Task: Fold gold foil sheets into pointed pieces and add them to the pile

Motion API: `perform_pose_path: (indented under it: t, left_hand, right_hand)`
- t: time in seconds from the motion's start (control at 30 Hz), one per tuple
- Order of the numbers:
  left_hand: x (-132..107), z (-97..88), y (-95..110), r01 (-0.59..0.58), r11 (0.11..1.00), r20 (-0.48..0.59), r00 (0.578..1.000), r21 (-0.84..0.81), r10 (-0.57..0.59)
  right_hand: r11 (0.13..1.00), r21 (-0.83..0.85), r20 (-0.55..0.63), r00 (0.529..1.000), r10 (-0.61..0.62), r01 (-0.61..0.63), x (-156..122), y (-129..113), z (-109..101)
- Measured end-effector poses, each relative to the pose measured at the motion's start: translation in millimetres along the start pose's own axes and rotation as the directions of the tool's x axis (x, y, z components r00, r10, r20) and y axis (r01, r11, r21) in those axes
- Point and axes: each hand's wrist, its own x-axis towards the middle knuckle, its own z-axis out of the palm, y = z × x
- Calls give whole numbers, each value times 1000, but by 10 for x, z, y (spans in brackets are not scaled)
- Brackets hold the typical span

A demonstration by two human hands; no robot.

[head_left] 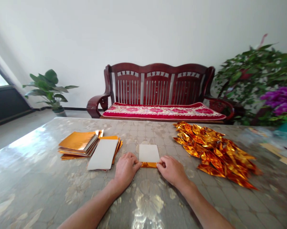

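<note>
A sheet of foil paper [148, 153] lies on the table between my hands, white side up. Its near edge is turned over, showing a narrow gold strip. My left hand [127, 167] pinches the left end of that strip between thumb and fingers. At the right end, my right hand [171, 169] pinches the same fold. Left of my hands sit a stack of gold foil sheets [77, 141] and a second stack with a white sheet [103, 154] on top. A heap of folded gold foil pieces [213, 149] spreads out to the right.
The table [86, 194] has a glossy, flower-patterned cover. Clear plastic and card pieces [277, 152] lie at its right edge. Beyond stands a dark red wooden bench [157, 86] with a patterned cushion, a potted plant [49, 89] on the left and purple flowers [280, 100] on the right.
</note>
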Motion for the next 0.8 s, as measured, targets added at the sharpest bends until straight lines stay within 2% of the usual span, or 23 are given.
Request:
perform_pose_path:
  t: [0.37, 0.8]
  left_hand:
    - [-17, -20, 69, 4, 992, 4, 1000, 124, -4]
    - [-14, 16, 75, -5, 986, 15, 1000, 168, 2]
  right_hand:
    - [997, -72, -15, 1000, -13, 12, -15, 9, 23]
    - [1000, -8, -4, 1000, -23, 23, -15, 64, 11]
